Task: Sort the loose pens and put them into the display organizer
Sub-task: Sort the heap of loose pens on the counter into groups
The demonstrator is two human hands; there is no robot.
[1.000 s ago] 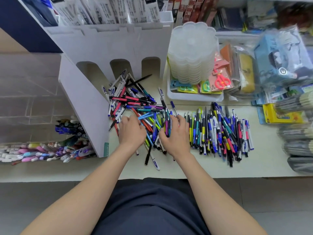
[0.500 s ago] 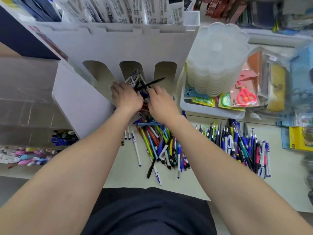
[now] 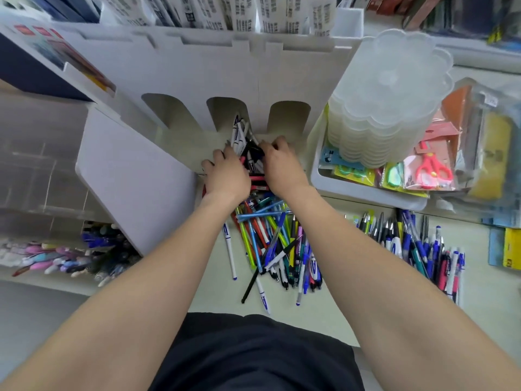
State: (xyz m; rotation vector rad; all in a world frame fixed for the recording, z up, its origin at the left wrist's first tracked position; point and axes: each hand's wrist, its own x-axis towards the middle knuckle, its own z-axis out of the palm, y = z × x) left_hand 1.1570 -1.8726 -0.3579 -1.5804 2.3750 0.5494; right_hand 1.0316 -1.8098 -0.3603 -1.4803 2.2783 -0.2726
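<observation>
A white display organizer (image 3: 197, 71) with three arched openings stands at the back of the counter. A bunch of pens (image 3: 244, 143) lies in front of its middle opening. My left hand (image 3: 225, 174) and my right hand (image 3: 279, 165) sit on either side of this bunch, fingers curled round it. Behind my wrists a loose heap of mixed pens (image 3: 270, 241) is spread on the counter. A second group of pens (image 3: 417, 249) lies in a row to the right.
A white side panel (image 3: 132, 182) stands left of my hands. A stack of clear plastic boxes (image 3: 389, 100) sits in a white tray (image 3: 363, 193) on the right, with packaged scissors (image 3: 431, 170). More pens (image 3: 70, 255) lie in a lower left bin.
Both hands moved from the near heap to the back of the counter, gathering the pens in front of the organizer's middle opening. The camera moved closer.
</observation>
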